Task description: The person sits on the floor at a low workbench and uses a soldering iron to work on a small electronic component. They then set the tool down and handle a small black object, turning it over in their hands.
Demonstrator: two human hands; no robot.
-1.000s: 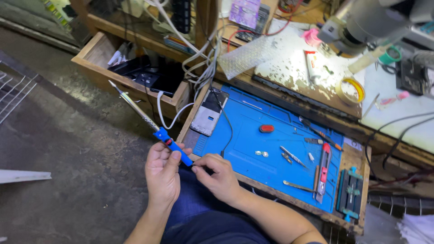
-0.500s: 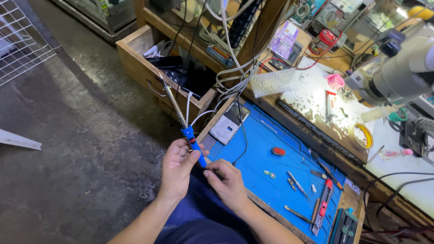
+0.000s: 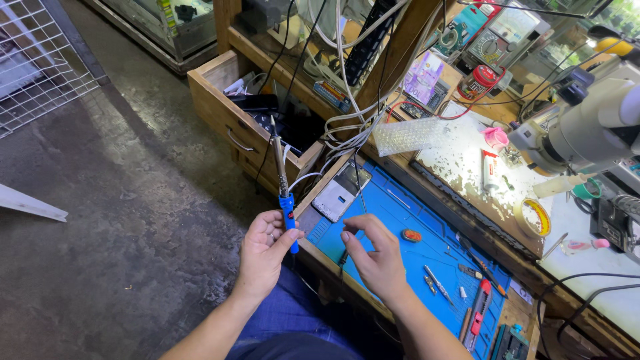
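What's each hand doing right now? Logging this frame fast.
Left hand: closed on the blue-handled soldering iron, tip up.
Right hand: fingers curled, hovering above the blue mat; holding anything cannot be told.

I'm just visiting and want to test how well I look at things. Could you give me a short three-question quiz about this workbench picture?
1. True or false: the left hand holds the blue-handled soldering iron with its tip pointing up and away from the person.
2. Which lies on the blue work mat nearest the open wooden drawer? A) the phone B) the tweezers C) the small orange piece
3. What does the right hand hover over?

Key
1. True
2. A
3. The near edge of the blue work mat; whether it pinches anything cannot be told.
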